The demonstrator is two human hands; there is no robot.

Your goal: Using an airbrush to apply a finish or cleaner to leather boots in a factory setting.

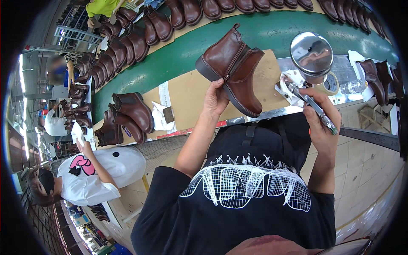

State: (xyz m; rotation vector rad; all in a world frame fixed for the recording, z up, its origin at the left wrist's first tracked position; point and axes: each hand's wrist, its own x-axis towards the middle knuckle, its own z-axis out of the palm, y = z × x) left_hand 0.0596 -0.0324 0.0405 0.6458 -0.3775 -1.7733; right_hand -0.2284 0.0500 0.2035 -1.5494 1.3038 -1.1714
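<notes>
My left hand [216,97] is closed on the sole edge of a dark brown leather ankle boot [231,63], holding it up over the brown cardboard. The boot lies tilted, its side zip showing and its toe pointing toward me. In my right hand [324,119] is a slim silver metal hand tool [314,107], whose exact kind I cannot make out. Its front end points at a crumpled white cloth [292,87] with brown stains. Just beyond that hand stands a shiny metal can with a round dished top [311,53].
A tape roll [331,82] and a clear plastic bottle [353,86] lie right of the can. More boots [131,112] stand left on the cardboard [187,95], by a cloth with a dark block [168,114]. Boots line the green belt [272,32]. A co-worker [93,176] is at left.
</notes>
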